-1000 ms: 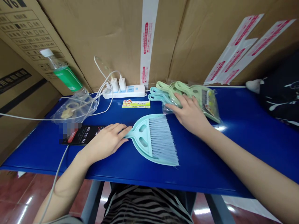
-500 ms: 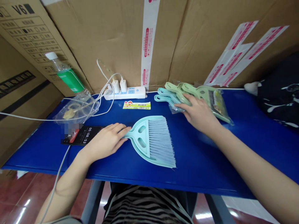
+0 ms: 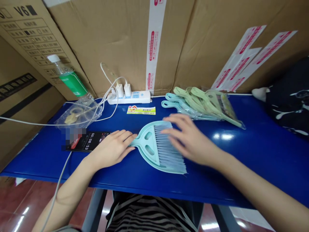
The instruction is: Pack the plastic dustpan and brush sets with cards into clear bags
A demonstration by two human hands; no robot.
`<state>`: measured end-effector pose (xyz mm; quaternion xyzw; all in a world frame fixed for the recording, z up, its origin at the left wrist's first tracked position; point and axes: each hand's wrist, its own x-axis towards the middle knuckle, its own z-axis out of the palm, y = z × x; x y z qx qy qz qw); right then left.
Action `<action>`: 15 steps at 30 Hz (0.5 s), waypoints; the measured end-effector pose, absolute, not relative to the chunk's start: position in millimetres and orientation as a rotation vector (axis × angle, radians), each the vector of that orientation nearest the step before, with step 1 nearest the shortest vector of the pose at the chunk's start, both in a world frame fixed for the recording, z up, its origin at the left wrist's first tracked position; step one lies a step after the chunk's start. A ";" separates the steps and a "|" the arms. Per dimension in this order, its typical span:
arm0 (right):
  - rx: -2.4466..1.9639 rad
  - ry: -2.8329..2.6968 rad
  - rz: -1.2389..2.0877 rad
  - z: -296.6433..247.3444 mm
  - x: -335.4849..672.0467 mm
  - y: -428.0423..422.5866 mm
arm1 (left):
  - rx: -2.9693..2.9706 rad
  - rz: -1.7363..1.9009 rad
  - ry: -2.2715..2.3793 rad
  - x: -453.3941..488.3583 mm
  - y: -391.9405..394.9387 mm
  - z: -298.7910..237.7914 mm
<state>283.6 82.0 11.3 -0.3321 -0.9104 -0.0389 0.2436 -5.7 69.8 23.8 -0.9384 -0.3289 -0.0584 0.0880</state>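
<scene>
A light-blue hand brush (image 3: 147, 145) lies on the blue table, its grey-blue bristles pointing right; a matching dustpan seems to be nested beneath it. My left hand (image 3: 118, 146) is closed round its handle, which is mostly hidden under the fingers. Over the bristles hovers my right hand (image 3: 185, 138), fingers spread and slightly blurred, holding nothing. Whether its fingertips touch the bristles I cannot tell. Behind it, light-green brush-and-dustpan sets (image 3: 210, 101) in clear wrappers overlap light-blue ones (image 3: 177, 103), handles toward the left.
A phone (image 3: 89, 140) showing a timer lies beside my left wrist. Behind it are a plastic bag (image 3: 79, 114), a green-labelled bottle (image 3: 72, 83) and a white power strip (image 3: 130, 97) with cables. A printed card label (image 3: 141, 110) lies mid-table. Cardboard (image 3: 116, 38) walls the back.
My right hand has left the wrapped sets and come toward me and left, over the bristles. The wrapped sets sit slightly further right. The held brush has shifted a little right.
</scene>
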 end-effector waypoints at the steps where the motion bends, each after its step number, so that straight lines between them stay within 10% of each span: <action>1: -0.819 -2.546 -0.003 11.8 271.5 71.8 | -2.791 -0.189 -0.953 -3.5 68.9 23.2; 15: -0.901 -2.410 0.503 10.0 248.8 46.8 | -2.829 -0.321 -0.856 7.6 65.3 20.8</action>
